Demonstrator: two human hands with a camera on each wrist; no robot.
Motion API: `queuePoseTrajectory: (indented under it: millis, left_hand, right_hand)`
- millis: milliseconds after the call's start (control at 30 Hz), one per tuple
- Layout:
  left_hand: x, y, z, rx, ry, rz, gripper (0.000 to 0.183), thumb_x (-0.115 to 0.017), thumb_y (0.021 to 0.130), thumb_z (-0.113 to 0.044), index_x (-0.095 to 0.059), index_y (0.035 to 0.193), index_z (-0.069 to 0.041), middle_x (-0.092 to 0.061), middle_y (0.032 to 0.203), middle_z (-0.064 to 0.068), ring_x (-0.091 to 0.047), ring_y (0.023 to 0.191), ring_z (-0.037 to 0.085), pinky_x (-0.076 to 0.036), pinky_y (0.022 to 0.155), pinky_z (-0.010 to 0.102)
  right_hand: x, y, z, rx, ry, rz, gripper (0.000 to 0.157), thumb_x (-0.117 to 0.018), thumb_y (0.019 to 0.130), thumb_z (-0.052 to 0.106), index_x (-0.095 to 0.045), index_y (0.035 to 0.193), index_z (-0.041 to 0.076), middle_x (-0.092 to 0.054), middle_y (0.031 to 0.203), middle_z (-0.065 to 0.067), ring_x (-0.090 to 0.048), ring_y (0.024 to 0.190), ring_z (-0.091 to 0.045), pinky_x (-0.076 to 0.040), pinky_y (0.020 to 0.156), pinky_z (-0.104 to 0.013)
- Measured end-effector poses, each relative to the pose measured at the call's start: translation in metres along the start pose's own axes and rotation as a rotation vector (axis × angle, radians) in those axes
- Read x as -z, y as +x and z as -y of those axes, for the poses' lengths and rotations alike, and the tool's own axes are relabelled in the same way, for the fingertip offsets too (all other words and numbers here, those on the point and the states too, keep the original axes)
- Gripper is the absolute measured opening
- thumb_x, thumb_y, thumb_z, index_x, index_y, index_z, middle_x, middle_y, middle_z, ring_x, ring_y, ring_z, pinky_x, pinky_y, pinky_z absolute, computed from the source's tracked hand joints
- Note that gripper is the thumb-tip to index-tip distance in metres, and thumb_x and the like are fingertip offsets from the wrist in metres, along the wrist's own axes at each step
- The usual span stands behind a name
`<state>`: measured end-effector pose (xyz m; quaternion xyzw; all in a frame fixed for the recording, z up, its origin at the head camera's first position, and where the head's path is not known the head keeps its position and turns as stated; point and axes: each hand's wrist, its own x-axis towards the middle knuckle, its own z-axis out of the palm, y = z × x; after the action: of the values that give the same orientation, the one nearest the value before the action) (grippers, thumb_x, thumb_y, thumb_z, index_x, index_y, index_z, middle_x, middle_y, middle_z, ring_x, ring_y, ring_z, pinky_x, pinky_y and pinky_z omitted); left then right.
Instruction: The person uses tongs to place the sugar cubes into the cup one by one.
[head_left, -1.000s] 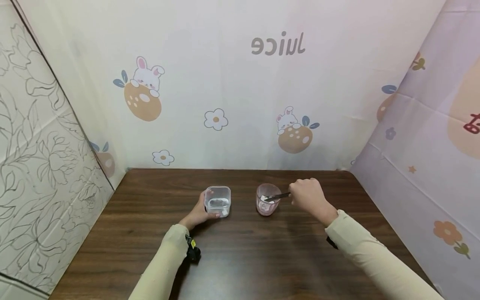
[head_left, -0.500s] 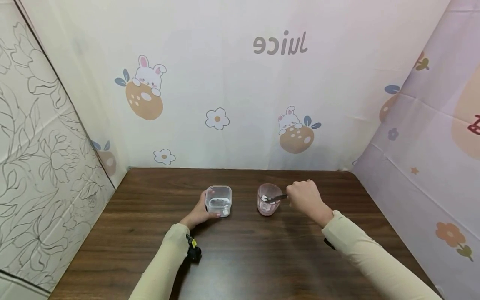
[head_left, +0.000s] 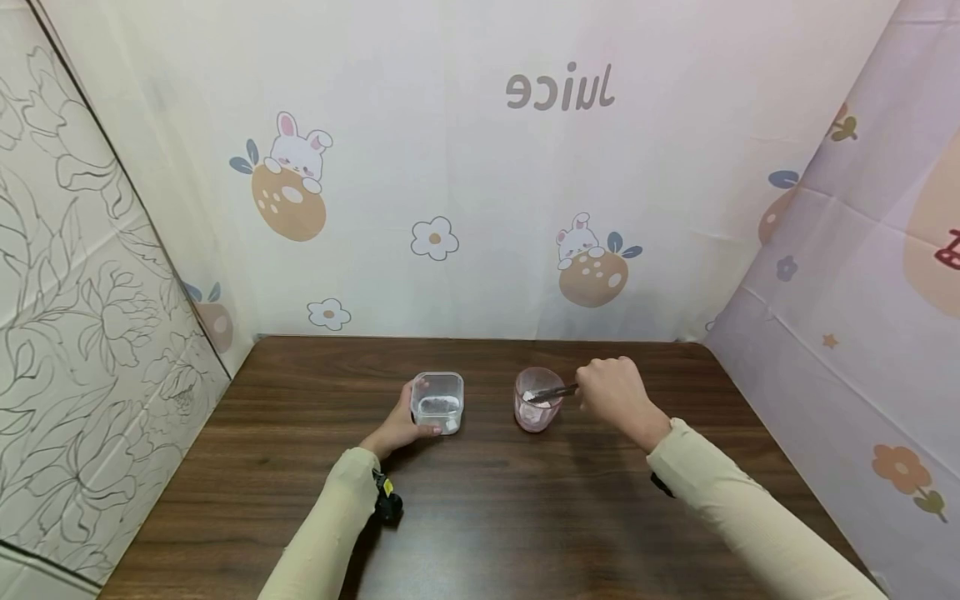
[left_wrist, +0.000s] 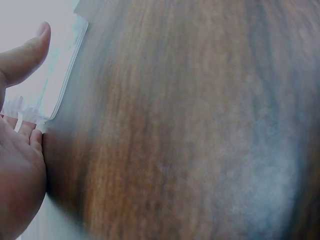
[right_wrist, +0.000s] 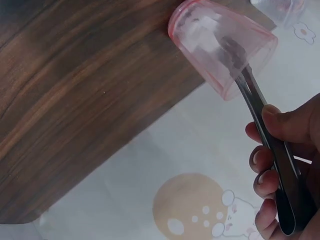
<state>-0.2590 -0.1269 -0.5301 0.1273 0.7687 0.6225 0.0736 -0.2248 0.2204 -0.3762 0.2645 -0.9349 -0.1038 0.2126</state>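
Note:
A pink see-through cup (head_left: 537,379) stands on the table right of centre with white lumps inside. My right hand (head_left: 617,396) grips dark metal tongs (right_wrist: 284,182), its fingers and thumb wrapped round the arms. The tongs' tips reach in over the cup's rim, among the white lumps. Left of the cup is a clear square plastic container (head_left: 437,402) with a little white stuff at its bottom. My left hand (head_left: 397,429) holds it from the left, thumb on the near side and fingers behind. In the left wrist view the thumb (left_wrist: 25,60) lies over the container's wall.
The dark wooden table (head_left: 480,517) ends at a back edge against a printed cloth wall (head_left: 480,167). A second cloth (head_left: 847,267) hangs along the right side. A black wrist camera (head_left: 387,504) sits on the left sleeve, close over the table.
The right hand with the tongs shifts slightly left, then back right, while the tips stay in the cup. The left hand and the container stay put.

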Motion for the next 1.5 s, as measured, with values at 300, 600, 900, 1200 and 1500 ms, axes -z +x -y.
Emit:
queuePoseTrajectory:
  millis: [300,600,900,1200,1500]
  left_hand:
    - [0.001,0.0,0.001,-0.014,-0.028,0.008,0.099,-0.081,0.069,0.005,-0.018,0.146,-0.004,-0.028,0.148,0.023,-0.025,0.135,0.04,-0.017,0.109,0.05]
    - [0.001,0.0,0.001,-0.005,0.001,0.002,0.101,-0.082,0.068,0.004,-0.018,0.145,-0.004,-0.028,0.148,0.023,-0.027,0.134,0.039,-0.018,0.109,0.05]
    - [0.001,0.001,0.001,0.025,0.026,-0.017,0.102,-0.083,0.067,0.002,-0.018,0.146,-0.007,-0.031,0.147,0.02,-0.03,0.132,0.039,-0.02,0.108,0.051]
    - [0.001,-0.003,-0.007,0.012,0.007,-0.004,0.099,-0.08,0.069,0.006,-0.018,0.145,-0.002,-0.03,0.145,0.026,-0.031,0.129,0.044,-0.021,0.106,0.056]
    - [0.001,0.001,0.001,0.003,-0.005,-0.011,0.101,-0.082,0.067,0.004,-0.019,0.145,-0.005,-0.031,0.146,0.024,-0.031,0.131,0.041,-0.02,0.108,0.052]
  right_hand:
    - [0.019,0.007,-0.01,-0.065,0.056,0.015,0.028,-0.079,0.072,0.014,-0.059,0.054,0.017,-0.046,0.044,0.003,-0.036,0.037,-0.013,-0.034,0.037,-0.034]
    - [0.031,0.019,-0.008,-0.066,0.08,0.009,0.029,-0.076,0.076,0.015,-0.059,0.054,0.017,-0.042,0.045,0.003,-0.034,0.039,-0.014,-0.028,0.037,-0.031]
    - [0.038,0.041,0.016,-0.019,0.087,0.016,0.034,-0.074,0.075,0.013,-0.051,0.05,0.018,-0.042,0.045,0.003,-0.03,0.043,-0.013,-0.032,0.037,-0.033]
    - [0.034,0.062,0.047,0.069,0.066,-0.008,0.036,-0.073,0.074,0.014,-0.046,0.049,0.017,-0.038,0.044,0.004,-0.026,0.044,-0.012,-0.032,0.036,-0.033]
    - [0.028,0.079,0.072,0.12,0.061,0.006,0.038,-0.074,0.074,0.016,-0.045,0.049,0.018,-0.032,0.046,0.006,-0.024,0.046,-0.011,-0.029,0.037,-0.03]
